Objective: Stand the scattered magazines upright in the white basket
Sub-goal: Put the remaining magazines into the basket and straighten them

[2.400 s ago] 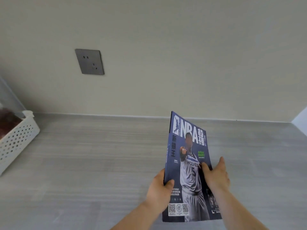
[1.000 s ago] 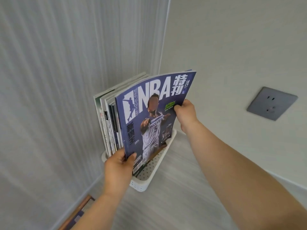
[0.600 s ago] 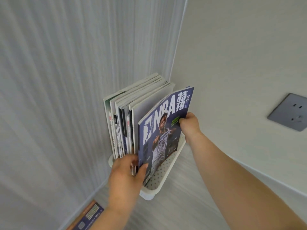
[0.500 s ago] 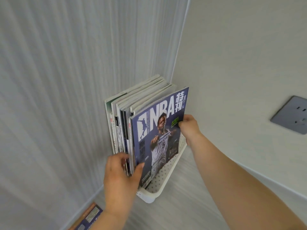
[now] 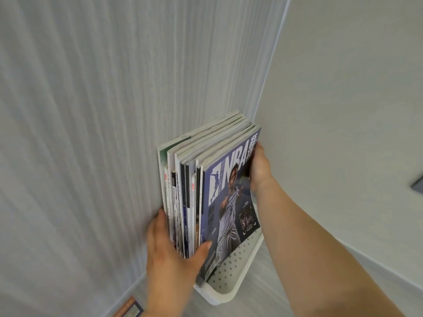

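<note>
A white perforated basket (image 5: 231, 287) stands in the corner where the two walls meet. Several magazines (image 5: 183, 191) stand upright in it, spines toward me. The blue NBA magazine (image 5: 229, 202) stands upright at the right end of the row, against the others. My left hand (image 5: 169, 252) grips the lower spines of the row, fingers on the left side and thumb across the NBA cover. My right hand (image 5: 258, 170) holds the NBA magazine's upper right edge.
A grey striped wall (image 5: 91, 133) runs on the left and a plain wall (image 5: 343, 110) on the right. A wall socket (image 5: 417, 186) shows at the right edge. Another magazine's corner (image 5: 129, 310) lies on the grey surface at the bottom.
The NBA magazine went from tilted and apart to upright against the row in the basket. My left hand slid around the row's spines. My right hand stayed on the upper edge.
</note>
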